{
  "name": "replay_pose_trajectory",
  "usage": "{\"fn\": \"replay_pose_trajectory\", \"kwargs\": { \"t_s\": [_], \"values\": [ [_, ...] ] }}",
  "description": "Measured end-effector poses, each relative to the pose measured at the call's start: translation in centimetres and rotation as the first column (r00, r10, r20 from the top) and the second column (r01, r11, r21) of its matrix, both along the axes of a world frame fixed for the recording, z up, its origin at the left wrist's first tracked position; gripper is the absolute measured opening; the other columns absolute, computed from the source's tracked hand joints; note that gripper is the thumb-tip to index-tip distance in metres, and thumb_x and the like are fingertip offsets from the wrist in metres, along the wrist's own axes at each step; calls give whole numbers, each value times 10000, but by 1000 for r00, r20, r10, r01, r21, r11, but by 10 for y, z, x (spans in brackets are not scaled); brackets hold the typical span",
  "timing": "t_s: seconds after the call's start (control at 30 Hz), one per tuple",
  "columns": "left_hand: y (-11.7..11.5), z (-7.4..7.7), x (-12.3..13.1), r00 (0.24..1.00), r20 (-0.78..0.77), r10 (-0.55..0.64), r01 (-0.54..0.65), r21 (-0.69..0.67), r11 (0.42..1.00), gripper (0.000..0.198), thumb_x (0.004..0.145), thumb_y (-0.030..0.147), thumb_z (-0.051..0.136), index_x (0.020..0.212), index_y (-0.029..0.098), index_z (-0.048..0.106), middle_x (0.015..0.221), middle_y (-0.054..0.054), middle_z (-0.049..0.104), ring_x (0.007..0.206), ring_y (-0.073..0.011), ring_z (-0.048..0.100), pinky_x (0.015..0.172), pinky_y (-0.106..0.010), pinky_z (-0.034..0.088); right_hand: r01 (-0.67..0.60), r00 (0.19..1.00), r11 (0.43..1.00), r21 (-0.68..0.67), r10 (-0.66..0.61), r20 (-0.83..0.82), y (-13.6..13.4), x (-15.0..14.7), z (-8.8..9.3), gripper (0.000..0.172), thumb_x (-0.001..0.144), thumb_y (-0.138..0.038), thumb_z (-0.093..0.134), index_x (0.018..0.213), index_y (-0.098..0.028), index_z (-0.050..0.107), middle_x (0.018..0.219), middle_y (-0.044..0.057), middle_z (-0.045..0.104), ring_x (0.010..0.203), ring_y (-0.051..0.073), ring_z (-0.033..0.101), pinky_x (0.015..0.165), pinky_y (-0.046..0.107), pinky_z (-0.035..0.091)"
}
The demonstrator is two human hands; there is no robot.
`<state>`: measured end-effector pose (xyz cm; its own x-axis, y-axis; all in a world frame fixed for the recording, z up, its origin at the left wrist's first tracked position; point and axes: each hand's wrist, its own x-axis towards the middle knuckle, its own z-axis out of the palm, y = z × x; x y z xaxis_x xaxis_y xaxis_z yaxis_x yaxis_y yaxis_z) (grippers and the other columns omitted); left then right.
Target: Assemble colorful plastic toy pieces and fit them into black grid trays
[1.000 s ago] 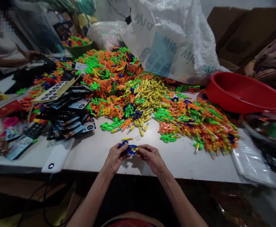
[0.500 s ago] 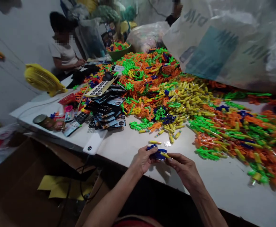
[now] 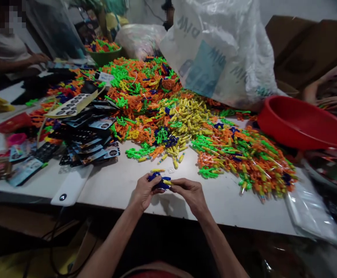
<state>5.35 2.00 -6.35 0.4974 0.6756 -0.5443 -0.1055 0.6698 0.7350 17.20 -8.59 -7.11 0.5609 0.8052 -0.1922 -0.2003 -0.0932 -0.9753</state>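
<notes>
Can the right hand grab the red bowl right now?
Probably not easily: the right hand seems to be pinching a yellow stick, and the toy pile lies between it and the red bowl.

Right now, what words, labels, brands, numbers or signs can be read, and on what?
No whole word can be read for certain.
White sack: large tilted lettering, an "I" among other letters; the rest uncertain.
Black cards: printing too small to read.
Sticker sheet: dark round stickers, print too small.
White device: pale mark in a dark circle, too small to read.
Blue piece and yellow piece, both held: no text visible.
</notes>
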Motion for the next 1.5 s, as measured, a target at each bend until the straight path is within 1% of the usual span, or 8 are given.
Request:
{"fn": "replay_pose_trajectory", "kwargs": {
  "t_s": [0.33, 0.47, 0.6, 0.9, 1.03, 1.17, 1.3, 1.5],
  "values": [
    [19, -2, 2, 981, -182, -70, 128, 331, 935, 331, 719, 329, 665, 975, 150, 557, 850, -85, 661, 707, -195, 647, 586, -299, 517, 192, 965, 981, 14, -192, 181, -2, 53, 9, 194, 614, -319, 744, 781, -221, 724, 721, 23, 702, 667, 203, 621, 672, 357, 497],
    [57, -5, 1, 755, -621, 211, 467, 734, 492, 180, 780, 216, 566, 954, 181, 597, 1024, -108, 621, 1019, -260, 563, 883, -393, 433, 493, 604, 849, 191, -493, 626, -1, 108, 30, 299, 697, -364, 668, 941, -194, 697, 1006, 81, 662, 996, 277, 565, 877, 454, 428],
    [85, -5, 5, 496, -758, 425, 778, 604, 170, 236, 806, 184, 497, 1018, 175, 600, 1132, -137, 563, 1148, -295, 448, 954, -408, 350, 197, 559, 980, 18, -127, 819, 26, 80, 20, 209, 781, -264, 579, 969, -237, 668, 1042, 78, 619, 989, 260, 549, 860, 426, 421],
    [138, 5, -14, 237, -847, 475, 967, 251, -34, 280, 788, 92, 377, 918, 158, 616, 1001, -138, 618, 973, -287, 536, 886, -469, 335, -87, 217, 827, -556, 560, 799, 92, -6, -6, 188, 831, -89, 436, 876, -157, 605, 1004, 108, 611, 996, 244, 505, 781, 349, 401],
    [124, 5, -18, 357, -790, 498, 894, 444, 63, 275, 818, 145, 346, 921, 140, 601, 964, -152, 614, 930, -277, 558, 814, -392, 389, -145, 555, 883, -447, 447, 702, 78, 11, -4, 86, 821, -167, 498, 858, -184, 574, 902, 47, 625, 815, 179, 553, 688, 290, 412],
    [85, 11, -19, 677, -719, 160, 596, 662, 454, 318, 793, 377, 496, 1032, 170, 534, 757, -40, 616, 670, -203, 571, 614, -299, 428, -213, 964, 968, -133, 230, 134, 55, 27, -2, 148, 770, -318, 576, 787, -172, 580, 618, -24, 549, 490, 99, 475, 487, 226, 359],
    [40, 23, -14, 817, -362, -448, 574, 453, 682, 346, 679, 456, 652, 821, 148, 588, 634, -2, 590, 534, -124, 514, 494, -220, 376, -153, 980, 988, 31, 156, -120, 33, 33, 12, 277, 667, -414, 676, 731, -147, 633, 528, -50, 480, 425, 62, 380, 427, 210, 272],
    [16, 30, -13, 782, -180, -597, 617, 359, 700, 250, 684, 367, 691, 718, 126, 632, 637, -29, 623, 511, -79, 471, 491, -190, 350, -369, 912, 926, 86, 378, -159, 7, 35, 31, 260, 684, -399, 686, 678, -141, 658, 491, -49, 471, 432, 57, 369, 434, 207, 242]
  ]
}}
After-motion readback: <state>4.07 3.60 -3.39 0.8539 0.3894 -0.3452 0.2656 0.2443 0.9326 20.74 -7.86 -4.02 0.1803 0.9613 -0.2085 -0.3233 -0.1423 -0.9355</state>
